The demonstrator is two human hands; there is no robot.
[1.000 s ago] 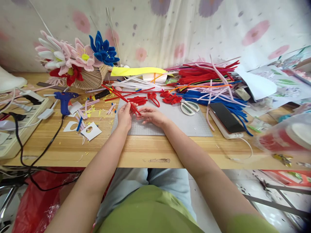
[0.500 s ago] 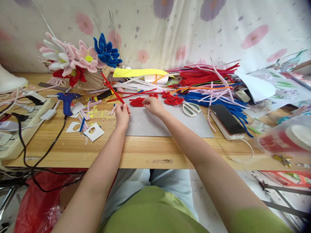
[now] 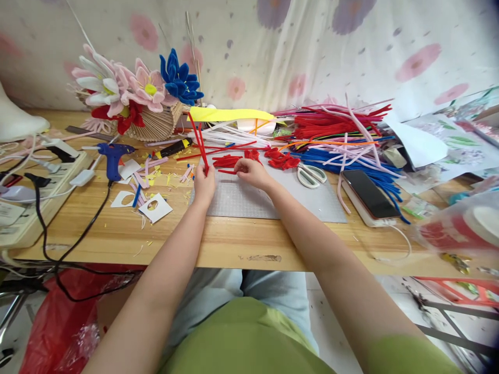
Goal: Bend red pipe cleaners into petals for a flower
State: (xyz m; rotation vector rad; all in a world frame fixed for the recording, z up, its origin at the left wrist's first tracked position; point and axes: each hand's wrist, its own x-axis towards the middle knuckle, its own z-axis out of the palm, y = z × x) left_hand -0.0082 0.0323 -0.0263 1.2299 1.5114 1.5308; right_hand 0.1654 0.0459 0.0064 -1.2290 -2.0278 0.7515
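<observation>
My left hand (image 3: 205, 186) is closed on red pipe cleaners (image 3: 201, 144), which stand up out of its fingers and lean slightly left. Pinched in my right hand (image 3: 251, 172) is a short red pipe cleaner piece (image 3: 226, 171), its free end pointing toward my left hand. Both hands hover over the left part of a grey cutting mat (image 3: 249, 203). Just behind the right hand lie bundles of bent red pipe cleaners (image 3: 281, 159). Scissors (image 3: 311, 176) with pale handles rest on the mat to the right.
A blue glue gun (image 3: 114, 158), cut white cards (image 3: 156, 208) and scraps lie left, by a power strip (image 3: 42, 202). Fuzzy flowers (image 3: 148, 88) stand behind them. Piles of red (image 3: 335, 122) and blue pipe cleaners (image 3: 351, 166), a phone (image 3: 370, 193) and a bagged cup (image 3: 460, 226) are right.
My left hand has tipped its red pipe cleaners more upright. My right hand has come forward from the red bundle with a short red piece in its fingers. The view has shifted slightly.
</observation>
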